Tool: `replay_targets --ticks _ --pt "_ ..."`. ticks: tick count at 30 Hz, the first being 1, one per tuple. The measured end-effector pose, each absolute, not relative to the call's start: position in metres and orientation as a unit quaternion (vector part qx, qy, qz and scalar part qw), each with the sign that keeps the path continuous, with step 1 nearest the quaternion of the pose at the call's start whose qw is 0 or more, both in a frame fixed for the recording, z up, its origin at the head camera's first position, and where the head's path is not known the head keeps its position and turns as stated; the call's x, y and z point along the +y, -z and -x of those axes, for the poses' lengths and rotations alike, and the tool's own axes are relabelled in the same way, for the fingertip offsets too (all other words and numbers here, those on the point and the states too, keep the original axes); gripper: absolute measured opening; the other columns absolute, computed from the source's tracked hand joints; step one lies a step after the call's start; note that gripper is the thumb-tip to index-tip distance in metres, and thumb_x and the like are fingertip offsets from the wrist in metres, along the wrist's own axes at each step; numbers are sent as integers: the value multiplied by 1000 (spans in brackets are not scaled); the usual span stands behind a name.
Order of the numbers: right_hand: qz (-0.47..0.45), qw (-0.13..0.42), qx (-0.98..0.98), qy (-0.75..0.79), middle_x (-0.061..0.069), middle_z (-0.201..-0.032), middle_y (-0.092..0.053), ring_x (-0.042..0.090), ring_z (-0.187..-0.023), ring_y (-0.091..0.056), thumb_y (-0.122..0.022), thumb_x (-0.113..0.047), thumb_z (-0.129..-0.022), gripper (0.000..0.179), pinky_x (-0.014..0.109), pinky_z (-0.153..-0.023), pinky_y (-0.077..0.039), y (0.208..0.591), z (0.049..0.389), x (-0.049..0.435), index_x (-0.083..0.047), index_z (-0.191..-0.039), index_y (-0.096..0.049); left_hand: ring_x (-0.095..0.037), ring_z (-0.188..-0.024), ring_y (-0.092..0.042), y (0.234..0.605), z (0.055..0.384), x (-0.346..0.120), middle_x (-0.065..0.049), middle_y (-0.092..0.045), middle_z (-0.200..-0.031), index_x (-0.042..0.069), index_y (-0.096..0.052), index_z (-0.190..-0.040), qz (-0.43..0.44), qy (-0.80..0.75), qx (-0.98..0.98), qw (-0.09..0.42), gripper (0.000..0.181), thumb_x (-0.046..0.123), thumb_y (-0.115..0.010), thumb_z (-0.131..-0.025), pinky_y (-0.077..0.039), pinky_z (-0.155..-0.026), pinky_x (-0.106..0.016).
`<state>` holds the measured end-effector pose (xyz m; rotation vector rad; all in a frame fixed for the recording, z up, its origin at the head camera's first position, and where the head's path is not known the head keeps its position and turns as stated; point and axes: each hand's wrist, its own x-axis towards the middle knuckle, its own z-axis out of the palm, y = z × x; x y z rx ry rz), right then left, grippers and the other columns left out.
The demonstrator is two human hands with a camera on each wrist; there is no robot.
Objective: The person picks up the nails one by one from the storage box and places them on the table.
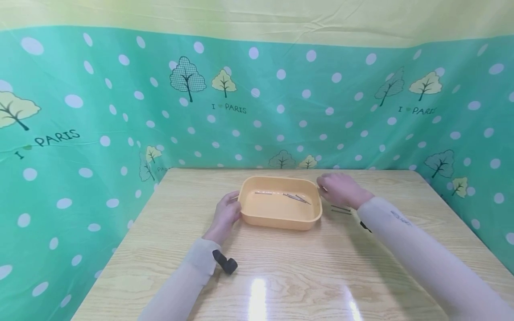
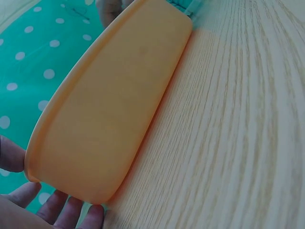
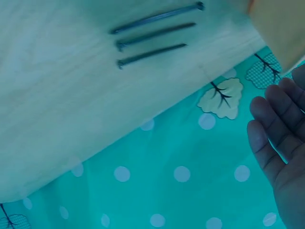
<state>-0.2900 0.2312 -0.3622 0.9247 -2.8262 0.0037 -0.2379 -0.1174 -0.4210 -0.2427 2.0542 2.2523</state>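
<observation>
An orange plastic tray [image 1: 277, 220] with rounded corners stands on the table. Several thin metal nails [image 1: 295, 199] lie inside it. At its left end my left hand [image 1: 225, 216] holds the wall, with the thumb at the rim and the other fingers along the outside, as the left wrist view shows. My right hand [image 1: 339, 189] is at the rim of the right end, near the far corner; its thumb and index contact is partly cut off in the right wrist view. Three more nails [image 3: 155, 36] lie side by side on the table below the right hand.
The light wood-grain table [image 1: 273, 272] reaches back to a green dotted curtain [image 1: 257, 125], which also hangs along both sides. A black strap with a small device [image 1: 225, 263] sits on the left wrist.
</observation>
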Motion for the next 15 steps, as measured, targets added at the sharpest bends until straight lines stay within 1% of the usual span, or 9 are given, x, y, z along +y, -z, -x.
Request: replay_targets --ticks 9,12,15 --pt "-301 46 -952 -6 -6 -67 -50 13 -58 -46 -55 -9 -87 14 25 -51 -41 351 297 206 -18 -76 -55 -30 -120 -52 424 237 -118 -15 -49 -136 10 -46 -136 84 -735 672 42 57 2 -48 -80 -47 -99 -40" --pt "-309 42 -950 -7 -5 -66 -49 13 -58 -45 -54 -8 -87 16 25 -51 -40 348 300 197 -18 -74 -54 -29 -120 -52 423 237 -118 -13 -49 -135 11 -46 -135 84 -738 668 45 55 2 -49 -81 -46 -99 -40" --pt "-320 46 -946 -4 -5 -65 -49 14 -58 -45 -54 -7 -87 18 25 -51 -40 345 302 189 -18 -73 -52 -31 -121 -51 421 238 -118 -15 -47 -137 10 -45 -136 79 -741 666 44 54 2 -49 -83 -45 -100 -42"
